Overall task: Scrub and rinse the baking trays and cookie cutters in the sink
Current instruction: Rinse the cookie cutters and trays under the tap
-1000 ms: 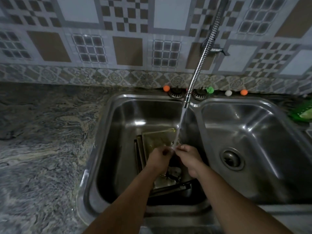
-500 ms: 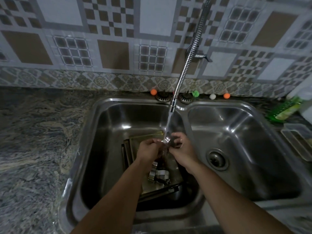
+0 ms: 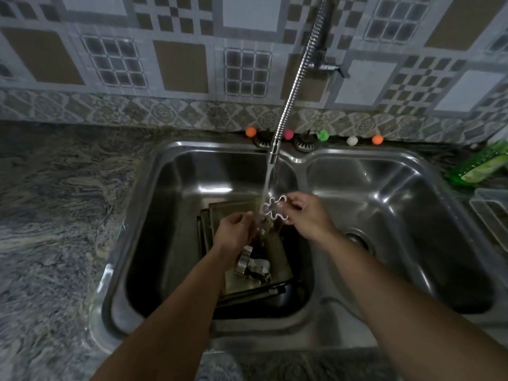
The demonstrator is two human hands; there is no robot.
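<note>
Cookie cutter [image 3: 272, 209] pinched in right hand [image 3: 308, 215] fingers under running water; left hand [image 3: 233, 232] loosely curled below.

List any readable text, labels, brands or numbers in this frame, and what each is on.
None readable.
Green bottle at the right of the counter: it has a pale label, too blurred to read.
Cookie cutter held by the right hand under the water: no marking visible.
Baking trays, sink, faucet hose and wall tiles: patterns only, no lettering.
</note>
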